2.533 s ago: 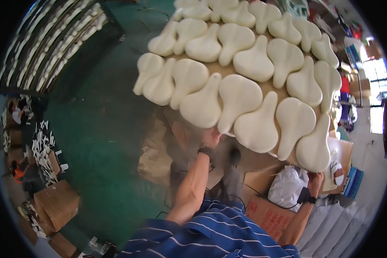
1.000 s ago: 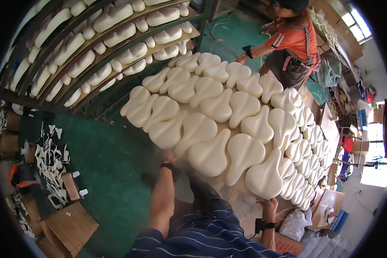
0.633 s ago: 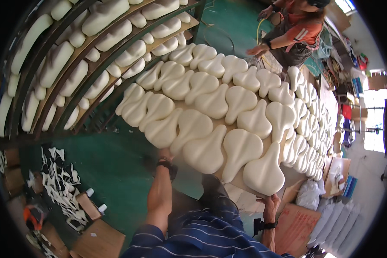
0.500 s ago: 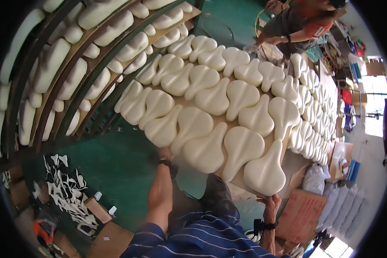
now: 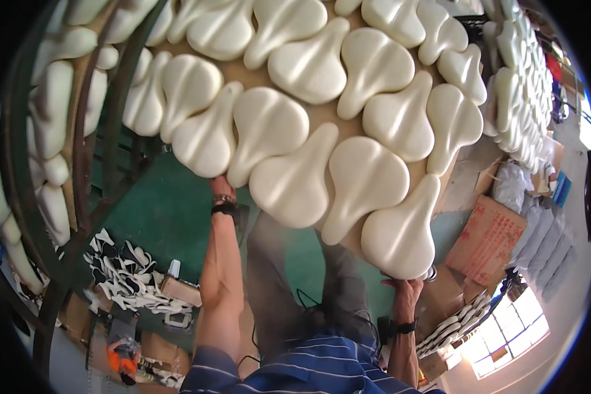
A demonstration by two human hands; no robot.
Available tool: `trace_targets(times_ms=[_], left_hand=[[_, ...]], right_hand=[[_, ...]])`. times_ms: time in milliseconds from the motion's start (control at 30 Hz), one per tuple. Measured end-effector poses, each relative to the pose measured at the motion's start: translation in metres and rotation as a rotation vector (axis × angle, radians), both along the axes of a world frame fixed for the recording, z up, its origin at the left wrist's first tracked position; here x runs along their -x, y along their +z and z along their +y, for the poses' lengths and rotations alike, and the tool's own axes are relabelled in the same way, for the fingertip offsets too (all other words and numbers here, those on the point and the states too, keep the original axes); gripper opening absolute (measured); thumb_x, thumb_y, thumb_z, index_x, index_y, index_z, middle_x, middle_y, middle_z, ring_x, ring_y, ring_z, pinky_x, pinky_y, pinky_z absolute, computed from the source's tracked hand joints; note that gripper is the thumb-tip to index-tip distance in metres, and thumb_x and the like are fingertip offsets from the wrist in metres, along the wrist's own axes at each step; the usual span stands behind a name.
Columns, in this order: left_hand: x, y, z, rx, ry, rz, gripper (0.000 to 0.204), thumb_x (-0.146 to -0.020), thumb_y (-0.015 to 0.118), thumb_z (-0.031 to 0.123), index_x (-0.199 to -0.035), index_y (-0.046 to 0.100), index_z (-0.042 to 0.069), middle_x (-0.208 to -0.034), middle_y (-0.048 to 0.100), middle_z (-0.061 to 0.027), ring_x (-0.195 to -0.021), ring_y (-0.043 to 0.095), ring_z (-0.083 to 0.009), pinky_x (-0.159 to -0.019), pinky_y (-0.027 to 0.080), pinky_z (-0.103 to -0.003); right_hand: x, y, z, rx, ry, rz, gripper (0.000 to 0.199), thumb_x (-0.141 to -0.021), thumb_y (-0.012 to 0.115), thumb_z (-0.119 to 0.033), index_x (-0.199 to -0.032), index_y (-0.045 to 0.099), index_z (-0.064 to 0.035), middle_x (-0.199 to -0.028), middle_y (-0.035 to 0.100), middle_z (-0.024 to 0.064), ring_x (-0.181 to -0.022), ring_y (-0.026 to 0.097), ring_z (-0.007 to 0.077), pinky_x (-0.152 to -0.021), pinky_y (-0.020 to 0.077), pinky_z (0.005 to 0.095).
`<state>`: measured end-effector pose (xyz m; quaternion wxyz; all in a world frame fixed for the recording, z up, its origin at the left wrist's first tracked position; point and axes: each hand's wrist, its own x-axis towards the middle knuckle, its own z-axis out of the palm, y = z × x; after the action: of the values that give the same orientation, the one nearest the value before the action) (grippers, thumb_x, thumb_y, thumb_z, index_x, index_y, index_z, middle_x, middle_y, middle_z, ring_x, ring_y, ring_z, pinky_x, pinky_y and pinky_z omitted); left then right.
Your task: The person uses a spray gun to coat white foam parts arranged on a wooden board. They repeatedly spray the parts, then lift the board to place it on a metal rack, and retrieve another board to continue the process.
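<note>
I carry a long brown board covered with several cream foam saddle pads laid in rows. My left hand grips the board's near left edge from below, with a dark wristband on the wrist. My right hand holds the near right corner from underneath, below the last pad. The board's far end runs out of view at the top.
A dark metal rack with shelves of more cream pads stands close on the left. Black and white cut parts lie on the green floor. Cardboard boxes and grey stacks sit at right.
The board has come closer and higher, filling the upper view. The rack on the left is nearer. The person in orange at the far end is out of sight.
</note>
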<state>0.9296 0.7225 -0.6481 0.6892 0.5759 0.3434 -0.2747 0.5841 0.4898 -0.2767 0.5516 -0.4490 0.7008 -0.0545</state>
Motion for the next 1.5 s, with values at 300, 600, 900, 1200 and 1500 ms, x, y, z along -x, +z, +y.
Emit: trace_targets(times_ms=[300, 600, 900, 1200, 1500], left_hand=[[-0.112, -0.073, -0.018, -0.029, -0.053, -0.226, 0.043, -0.095, 0.052, 0.018, -0.134, 0.045, 0.002, -0.131, 0.054, -0.0127, -0.112, 0.057, -0.0284, -0.091, 0.051, -0.043], [-0.161, -0.119, -0.023, -0.279, -0.487, -0.815, 0.034, -0.077, 0.065, 0.001, -0.111, 0.062, 0.0, -0.111, 0.064, -0.0154, -0.103, 0.063, -0.03, -0.087, 0.052, -0.04], [-0.184, -0.121, -0.032, 0.318, -0.238, -0.613, 0.055, -0.08, 0.054, -0.006, -0.134, 0.047, 0.0, -0.135, 0.051, -0.0123, -0.123, 0.05, -0.03, -0.105, 0.04, -0.045], [-0.174, -0.105, -0.033, 0.287, -0.28, -0.707, 0.046, -0.081, 0.052, -0.01, -0.127, 0.049, -0.006, -0.129, 0.054, -0.0116, -0.115, 0.055, -0.0233, -0.097, 0.046, -0.037], [-0.135, -0.079, 0.011, 0.274, -0.134, -0.579, 0.046, -0.08, 0.054, -0.01, -0.126, 0.051, -0.005, -0.127, 0.055, -0.0128, -0.115, 0.055, -0.0256, -0.097, 0.046, -0.039]], right_hand=[[-0.033, -0.208, -0.006, -0.054, -0.036, -0.079, 0.03, -0.089, 0.055, -0.017, -0.102, 0.064, 0.0078, -0.089, 0.069, 0.0133, -0.076, 0.068, 0.0213, -0.065, 0.0568, 0.0313], [-0.051, -0.349, -0.081, 0.126, 0.032, -0.269, 0.036, -0.093, 0.059, -0.024, -0.115, 0.056, 0.0043, -0.096, 0.066, 0.0118, -0.078, 0.066, 0.0213, -0.067, 0.0567, 0.0325], [-0.043, -0.424, -0.096, 0.145, 0.018, -0.228, 0.031, -0.087, 0.06, -0.005, -0.117, 0.055, -0.0005, -0.104, 0.06, 0.0083, -0.088, 0.059, 0.0156, -0.071, 0.05, 0.0294], [-0.059, -0.426, -0.074, 0.638, 0.86, 0.356, 0.023, -0.079, 0.063, -0.004, -0.101, 0.066, 0.0012, -0.103, 0.065, 0.0208, -0.097, 0.057, 0.0381, -0.086, 0.0436, 0.0449], [-0.043, -0.432, -0.072, 0.596, 1.028, 0.372, 0.023, -0.084, 0.06, -0.006, -0.105, 0.061, 0.0025, -0.102, 0.063, 0.0218, -0.098, 0.055, 0.0392, -0.088, 0.0417, 0.0455]])
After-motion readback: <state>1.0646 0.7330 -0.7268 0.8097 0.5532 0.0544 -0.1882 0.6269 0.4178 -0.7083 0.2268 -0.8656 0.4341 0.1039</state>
